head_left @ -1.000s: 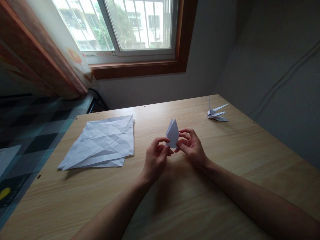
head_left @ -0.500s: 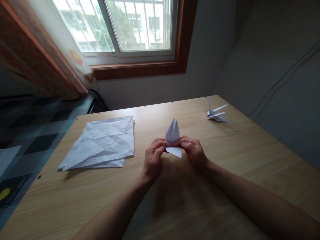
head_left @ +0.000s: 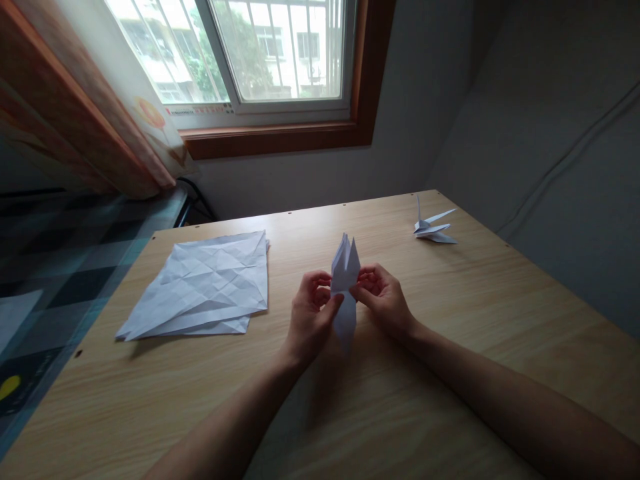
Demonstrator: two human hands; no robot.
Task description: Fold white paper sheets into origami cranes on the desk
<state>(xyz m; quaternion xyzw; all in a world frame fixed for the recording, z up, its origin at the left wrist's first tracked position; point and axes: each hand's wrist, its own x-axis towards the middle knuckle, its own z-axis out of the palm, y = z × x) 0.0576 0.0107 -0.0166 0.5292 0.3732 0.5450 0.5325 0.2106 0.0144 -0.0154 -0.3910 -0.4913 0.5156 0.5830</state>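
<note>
Between my two hands is a piece of folded white origami paper, held up above the wooden table. Its top splits into upright points, and a lower flap hangs down to a tip below my fingers. My left hand pinches the left edge near the middle crease, thumb on the near face. From the right, my right hand grips the opposite edge at the same height, its thumb also in front. The fingertips behind the paper are partly hidden.
Creased white paper sheets lie stacked on the table at left. A folded paper crane stands near the far right corner. Behind the table are a window and a curtain; a checked cloth covers a surface at left.
The lower flap, which stuck out toward me, now hangs down in line with the upper points. My thumbs have shifted onto the paper's near face at the middle.
</note>
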